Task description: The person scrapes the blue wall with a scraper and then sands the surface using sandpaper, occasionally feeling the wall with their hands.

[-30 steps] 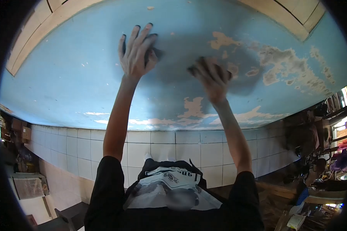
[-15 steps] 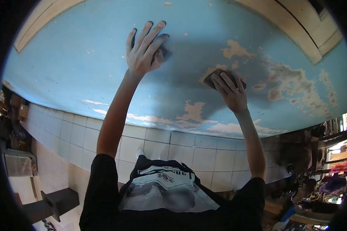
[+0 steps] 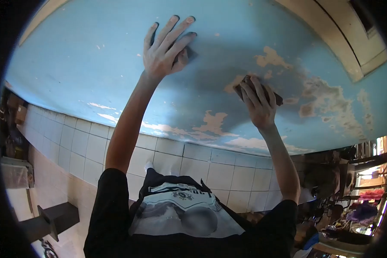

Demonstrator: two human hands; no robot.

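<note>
A blue painted wall (image 3: 94, 73) with flaked, pale bare patches fills the upper part of the view. My left hand (image 3: 164, 51) lies against it with the fingers spread, holding nothing. Further right, my right hand (image 3: 260, 103) presses a dark, flat sanding block (image 3: 248, 82) to the wall, fingers laid over it. The block covers part of a pale patch (image 3: 232, 84). Beyond it, a larger rough grey-white patch (image 3: 327, 96) spreads to the right.
White tiles (image 3: 193, 172) run below the blue paint. A cream frame (image 3: 337, 38) borders the wall at the upper right. Cluttered shelves and goods (image 3: 365, 206) stand at the right; a dark bracket-like object (image 3: 60, 219) is at the lower left.
The sanding block has shifted slightly right and tilted more under my right hand. My left hand stays spread on the wall. The whole view has turned a little.
</note>
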